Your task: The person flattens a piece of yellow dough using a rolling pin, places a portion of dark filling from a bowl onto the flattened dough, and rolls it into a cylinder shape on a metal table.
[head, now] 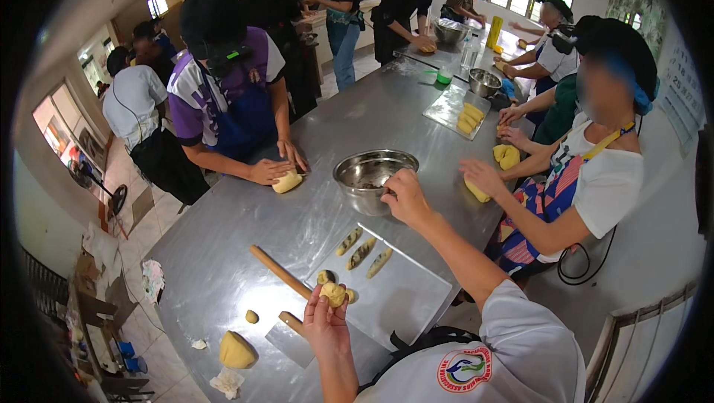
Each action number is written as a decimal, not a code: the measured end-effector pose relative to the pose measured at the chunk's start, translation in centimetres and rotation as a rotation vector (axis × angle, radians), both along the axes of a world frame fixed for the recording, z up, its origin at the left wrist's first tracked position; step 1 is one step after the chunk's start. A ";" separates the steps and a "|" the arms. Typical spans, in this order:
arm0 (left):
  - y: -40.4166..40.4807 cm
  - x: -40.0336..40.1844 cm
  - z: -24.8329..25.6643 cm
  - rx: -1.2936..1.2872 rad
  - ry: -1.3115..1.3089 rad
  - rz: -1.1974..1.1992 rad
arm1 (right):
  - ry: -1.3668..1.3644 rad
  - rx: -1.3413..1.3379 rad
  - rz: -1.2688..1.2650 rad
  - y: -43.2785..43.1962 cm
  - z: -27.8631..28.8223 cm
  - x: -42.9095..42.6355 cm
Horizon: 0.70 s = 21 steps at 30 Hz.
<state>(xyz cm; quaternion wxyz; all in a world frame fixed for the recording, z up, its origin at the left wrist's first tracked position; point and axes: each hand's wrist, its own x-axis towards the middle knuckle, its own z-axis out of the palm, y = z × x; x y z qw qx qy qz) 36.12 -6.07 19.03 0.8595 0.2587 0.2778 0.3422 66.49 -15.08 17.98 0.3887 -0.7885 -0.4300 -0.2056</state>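
Observation:
My left hand (328, 316) holds a small yellow dough piece (333, 294) in its fingertips, above the near left side of a metal baking sheet (410, 291). My right hand (410, 196) is at the near right rim of a stainless steel mixing bowl (365, 199), fingers curled. Whether they grip the rim or hold something is not clear. Inside the bowl is some dark filling (368, 184). Several small dough pieces lie on the sheet, including a dark-streaked dough log (361, 253). A dough ball with dark filling (326, 277) sits just behind my left hand.
Left of the sheet lie a wooden rolling pin (280, 270), a wooden-handled bench scraper (290, 341), a large dough lump (237, 350) and a small dough ball (251, 316). Across the steel table (201, 258), a co-worker's hands (279, 168) press dough. Another co-worker's hand (482, 177) works at right.

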 end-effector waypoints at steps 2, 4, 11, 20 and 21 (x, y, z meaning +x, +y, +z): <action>-0.5 1.4 -0.2 0.012 -0.007 -0.009 | -0.010 0.015 -0.027 -0.4 -1.2 3.2; -1.0 2.6 -0.7 0.007 0.009 -0.021 | 0.010 -0.035 -0.088 -0.9 -2.1 6.1; -2.2 6.1 -0.8 0.000 0.036 -0.029 | 0.084 -0.040 -0.197 -1.1 -3.2 11.1; -3.7 9.0 -1.4 -0.029 0.067 -0.048 | 0.038 0.051 -0.203 -1.6 -4.8 14.0; -3.7 9.2 -1.2 -0.028 0.065 -0.044 | 0.060 0.049 -0.204 -1.6 -4.9 14.1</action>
